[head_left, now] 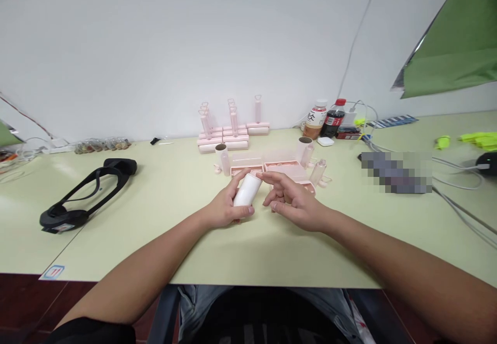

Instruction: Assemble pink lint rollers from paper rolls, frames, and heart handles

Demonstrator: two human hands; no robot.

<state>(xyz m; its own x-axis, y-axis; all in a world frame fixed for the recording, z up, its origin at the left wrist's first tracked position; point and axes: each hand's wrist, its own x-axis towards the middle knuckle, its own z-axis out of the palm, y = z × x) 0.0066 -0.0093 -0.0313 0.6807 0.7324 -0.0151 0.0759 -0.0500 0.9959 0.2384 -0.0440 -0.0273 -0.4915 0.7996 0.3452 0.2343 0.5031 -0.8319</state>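
My left hand (227, 205) is closed around a white lint roll (247, 190), tilted with its upper end leaning right. At that end a bit of pink shows. My right hand (293, 199) has its index finger stretched to the roll's upper end, its other fingers loosely bent and apart. Just beyond the hands lie opened pink cases (285, 168) with clear lids. Two more white rolls with brown cores stand behind: one at left (221, 150), another at right (305, 147). Pale pink handles stand beside them, one (318, 172) near my right hand.
Against the wall stand several pink lint rollers (235, 139) with upright handles. Right of them are a juice bottle (315, 120), a cola bottle (334, 119) and a white box (325, 141). A black headset (87, 196) lies left. Cables (460, 165) cross the right side of the table (186, 261).
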